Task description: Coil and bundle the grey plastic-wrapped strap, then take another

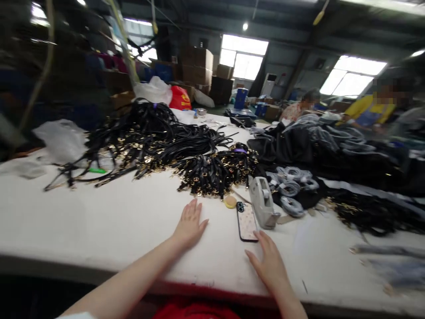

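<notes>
My left hand [190,223] lies flat on the white table [109,221], fingers together, holding nothing. My right hand [270,262] also rests flat on the table, its fingertips just below a phone [247,222] in a pale patterned case lying face down. A grey tape dispenser [262,201] stands right of the phone. A small round yellow object [230,202] lies beyond the phone. A bundle of black straps with gold clasps [215,170] sits just past my left hand.
A large heap of black straps [149,137] covers the table's back left. Black bags and grey wrapped items [325,146] pile up on the right. Two people sit at the far right. Cardboard boxes [199,66] stand behind.
</notes>
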Motion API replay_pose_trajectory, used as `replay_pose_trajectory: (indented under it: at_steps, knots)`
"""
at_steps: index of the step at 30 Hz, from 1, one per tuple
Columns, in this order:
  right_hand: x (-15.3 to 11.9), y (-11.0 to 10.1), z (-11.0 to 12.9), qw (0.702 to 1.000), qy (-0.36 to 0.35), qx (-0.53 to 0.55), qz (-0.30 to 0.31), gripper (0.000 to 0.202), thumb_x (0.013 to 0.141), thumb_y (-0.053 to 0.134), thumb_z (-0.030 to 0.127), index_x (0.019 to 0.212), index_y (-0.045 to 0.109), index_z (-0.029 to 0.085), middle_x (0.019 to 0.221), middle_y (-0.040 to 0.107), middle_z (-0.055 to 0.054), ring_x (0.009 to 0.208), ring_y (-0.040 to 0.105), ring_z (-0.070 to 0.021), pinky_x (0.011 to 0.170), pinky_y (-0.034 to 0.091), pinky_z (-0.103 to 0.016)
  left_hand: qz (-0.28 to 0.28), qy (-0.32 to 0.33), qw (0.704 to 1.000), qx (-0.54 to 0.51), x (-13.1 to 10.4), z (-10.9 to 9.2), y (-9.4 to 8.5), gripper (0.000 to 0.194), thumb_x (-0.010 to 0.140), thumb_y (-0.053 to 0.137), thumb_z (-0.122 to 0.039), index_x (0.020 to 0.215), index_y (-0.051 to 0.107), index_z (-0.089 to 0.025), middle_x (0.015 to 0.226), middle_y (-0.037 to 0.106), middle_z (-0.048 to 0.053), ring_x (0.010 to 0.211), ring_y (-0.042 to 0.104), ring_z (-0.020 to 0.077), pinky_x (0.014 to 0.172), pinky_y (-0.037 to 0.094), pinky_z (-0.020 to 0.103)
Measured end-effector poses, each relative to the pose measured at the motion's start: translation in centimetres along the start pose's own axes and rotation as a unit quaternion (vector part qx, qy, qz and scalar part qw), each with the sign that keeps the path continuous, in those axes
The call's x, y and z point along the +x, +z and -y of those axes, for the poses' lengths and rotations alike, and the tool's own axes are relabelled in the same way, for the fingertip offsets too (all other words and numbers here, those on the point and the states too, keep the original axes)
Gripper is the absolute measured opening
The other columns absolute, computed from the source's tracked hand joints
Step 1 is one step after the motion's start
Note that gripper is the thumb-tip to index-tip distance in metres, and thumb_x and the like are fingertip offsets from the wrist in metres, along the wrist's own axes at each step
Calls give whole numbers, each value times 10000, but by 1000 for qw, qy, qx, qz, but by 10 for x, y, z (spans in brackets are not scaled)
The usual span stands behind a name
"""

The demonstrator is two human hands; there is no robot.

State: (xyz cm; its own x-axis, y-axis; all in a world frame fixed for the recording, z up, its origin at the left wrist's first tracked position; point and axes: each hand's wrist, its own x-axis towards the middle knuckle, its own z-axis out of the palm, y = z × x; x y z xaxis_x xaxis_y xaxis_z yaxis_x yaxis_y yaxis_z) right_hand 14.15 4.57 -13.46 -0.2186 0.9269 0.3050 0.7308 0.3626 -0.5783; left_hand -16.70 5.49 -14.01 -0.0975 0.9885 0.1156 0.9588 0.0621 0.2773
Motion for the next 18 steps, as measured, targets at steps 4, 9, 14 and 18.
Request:
replay_pose_trajectory:
  at_steps: [4,9,14,18]
  knots:
    - [15,9,17,999,11,-22,-26,519,749,686,241,1260,595,232,1305,597,-108,1216,549,-310,1045,468,-483,-40,4,999,14,11,11,9,710,902,279,-504,1367,430,10,1499,336,259,1414,293,347,1150,246,496]
    - [15,-12,-1,993,52,-53,-97,300,823,595,221,1120,640,227,1159,675,-72,1105,617,-230,993,509,-376,-50,30,998,18,25,23,20,788,837,232,-561,1327,484,2,1422,433,234,1350,378,347,1138,267,471]
    - [1,-67,-70,962,156,-94,-203,284,898,476,350,1057,630,171,1074,687,-122,1039,634,-257,945,512,-407,-68,44,997,15,28,33,30,814,789,237,-593,1293,509,-14,1389,466,227,1315,415,345,1131,288,467]
    - [1,-127,-138,907,272,-147,-286,443,848,512,421,1107,599,73,1161,632,-226,1155,556,-331,1028,423,-458,-117,63,991,11,34,42,46,799,779,260,-589,1258,529,-10,1360,481,245,1281,444,359,1122,305,480]
